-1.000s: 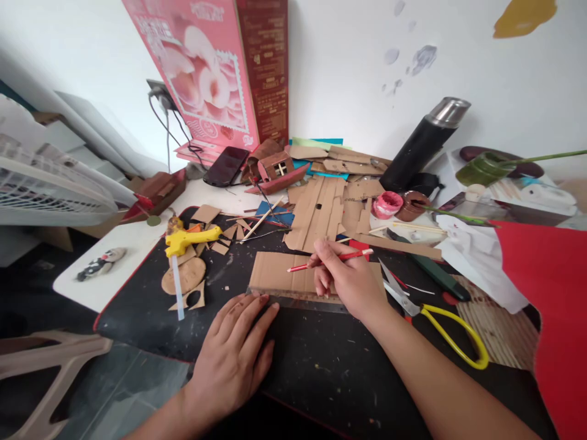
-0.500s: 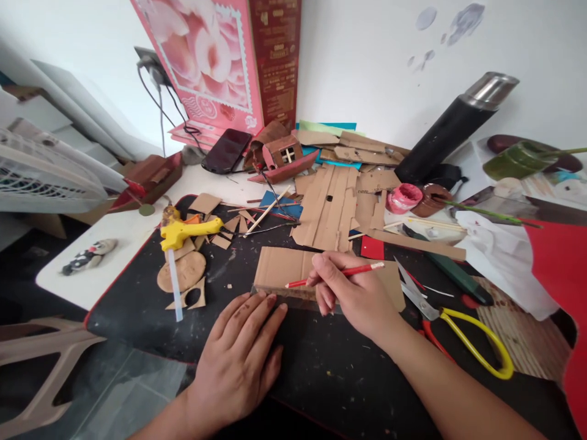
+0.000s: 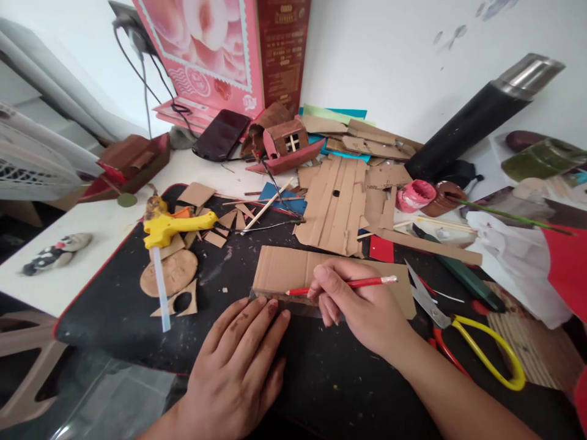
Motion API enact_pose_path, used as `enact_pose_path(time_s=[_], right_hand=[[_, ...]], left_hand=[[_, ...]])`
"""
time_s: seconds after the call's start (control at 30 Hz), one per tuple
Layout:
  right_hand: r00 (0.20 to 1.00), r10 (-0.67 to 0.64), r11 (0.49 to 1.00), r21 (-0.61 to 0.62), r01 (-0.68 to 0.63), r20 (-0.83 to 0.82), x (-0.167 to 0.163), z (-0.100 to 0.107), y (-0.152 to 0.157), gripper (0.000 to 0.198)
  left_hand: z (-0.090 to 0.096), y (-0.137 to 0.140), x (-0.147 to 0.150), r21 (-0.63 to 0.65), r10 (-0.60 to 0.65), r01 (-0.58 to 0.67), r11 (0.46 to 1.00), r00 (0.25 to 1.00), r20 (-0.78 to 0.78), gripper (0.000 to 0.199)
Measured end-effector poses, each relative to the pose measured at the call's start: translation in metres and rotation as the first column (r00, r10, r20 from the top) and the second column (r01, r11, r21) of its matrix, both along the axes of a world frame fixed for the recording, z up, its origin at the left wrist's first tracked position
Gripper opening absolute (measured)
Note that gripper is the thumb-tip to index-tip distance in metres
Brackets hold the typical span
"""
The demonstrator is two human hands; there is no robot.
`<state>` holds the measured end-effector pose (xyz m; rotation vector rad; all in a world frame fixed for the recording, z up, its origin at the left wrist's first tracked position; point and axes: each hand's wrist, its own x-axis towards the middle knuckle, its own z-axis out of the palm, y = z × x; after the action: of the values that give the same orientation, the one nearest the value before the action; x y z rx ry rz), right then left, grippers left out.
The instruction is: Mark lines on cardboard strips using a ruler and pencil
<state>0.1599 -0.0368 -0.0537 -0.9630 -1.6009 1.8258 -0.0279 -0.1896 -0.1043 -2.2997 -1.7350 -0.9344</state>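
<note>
A rectangular corrugated cardboard panel lies flat on the black mat, in front of the person. Along the panel's near edge runs a see-through ruler, partly hidden by the hands. The left hand is laid out flat with its fingers extended and gripping nothing, its fingertips pressing on the ruler at the panel's near left corner. The right hand, over the middle of the panel, pinches a red pencil between thumb and fingers; the pencil's tip points left, by the panel's near edge, and whether it touches there is unclear.

Just right of the panel lie scissors with one yellow and one red handle, and beyond them a dark green utility knife. Directly behind the panel are a red square and a larger ridged cardboard sheet with a small dark hole. Left of the panel sit a yellow glue gun and a round tan disc. Farther behind the panel stand a model boat with a cabin, a pink paint jar and a leaning black thermos.
</note>
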Motion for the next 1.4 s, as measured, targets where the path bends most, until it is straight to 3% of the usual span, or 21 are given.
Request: enact_pose_path(time_s=[1.4], right_hand=[[0.999, -0.002, 1.000, 0.006, 0.002, 0.033, 0.0007, 0.0039, -0.0045, 0.053]], left_hand=[[0.0020, 0.0032, 0.0005, 0.002, -0.007, 0.007, 1.000, 0.999, 0.039, 0.032]])
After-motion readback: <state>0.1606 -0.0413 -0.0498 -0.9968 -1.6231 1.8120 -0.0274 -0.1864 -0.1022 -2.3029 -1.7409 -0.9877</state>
